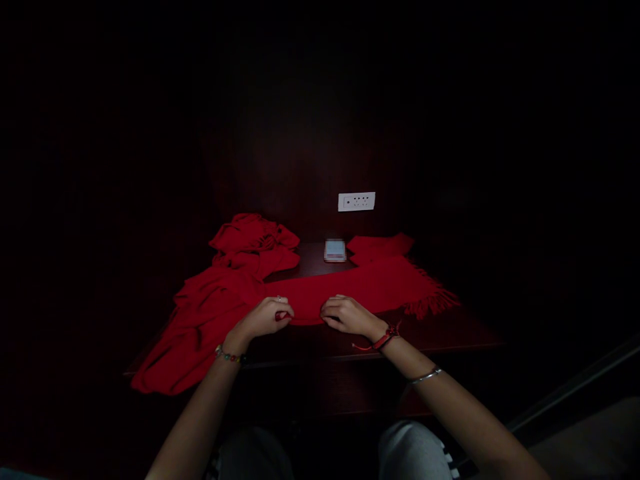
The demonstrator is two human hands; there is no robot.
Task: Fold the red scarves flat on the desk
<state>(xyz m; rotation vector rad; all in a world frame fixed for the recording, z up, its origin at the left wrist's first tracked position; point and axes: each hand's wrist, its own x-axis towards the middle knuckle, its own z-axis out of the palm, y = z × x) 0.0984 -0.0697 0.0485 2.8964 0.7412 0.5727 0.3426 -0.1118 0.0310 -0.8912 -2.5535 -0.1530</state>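
A red scarf [360, 287] with a fringed right end lies across a dark wooden table, its middle stretched into a flat band. My left hand [270, 316] pinches the band's near edge, fingers curled. A little to the right, my right hand [349, 315] grips the same edge with bent fingers; its fingertips are partly hidden. To the left the red cloth runs into loose, rumpled folds [200, 327] that hang over the table's front edge. Behind those sits a bunched red heap [255, 240]; whether it is the same piece I cannot tell.
A phone-like device [335, 250] with a lit screen lies behind the scarf. Another fold of red cloth [381, 247] is right of it. A white socket panel [357, 201] is on the dark back wall. The table's front edge [310, 360] runs before my knees.
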